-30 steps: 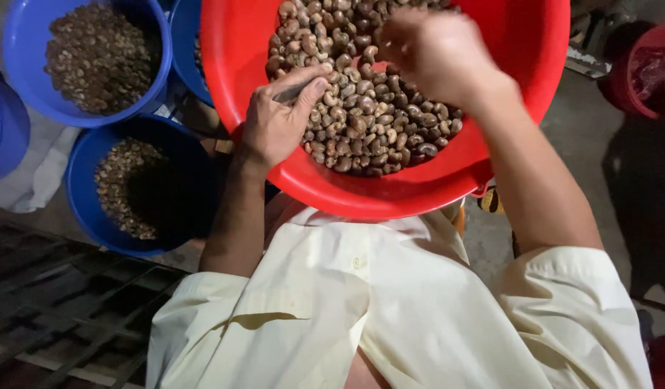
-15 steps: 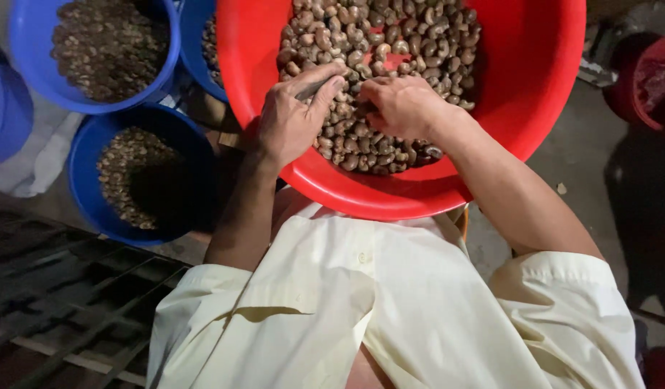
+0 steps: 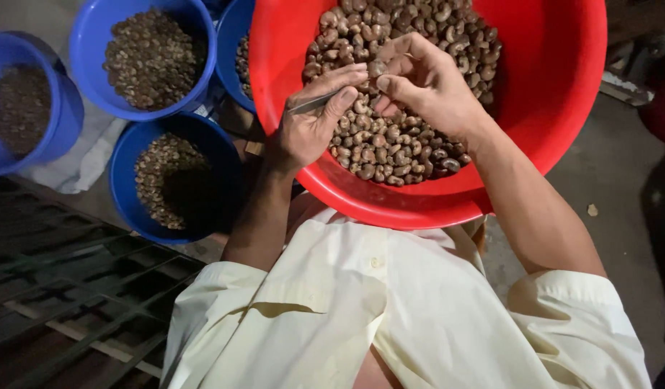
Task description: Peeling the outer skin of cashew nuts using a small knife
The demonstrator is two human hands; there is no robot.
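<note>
Your left hand is clenched around a thin metal pick, its tip pointing at a single cashew nut that your right hand pinches between thumb and fingertips. Both hands hover over the heap of cashews in the red basin. To your left stand three blue tubs holding smaller, darker pieces.

A large basin sits on the person's lap, filled with a heap of nuts. Over the heap the left hand and the right hand meet, a thin metal tool in the left. To the left of the basin four tubs of nuts stand on the floor, one nearer the person, three farther off.
</note>
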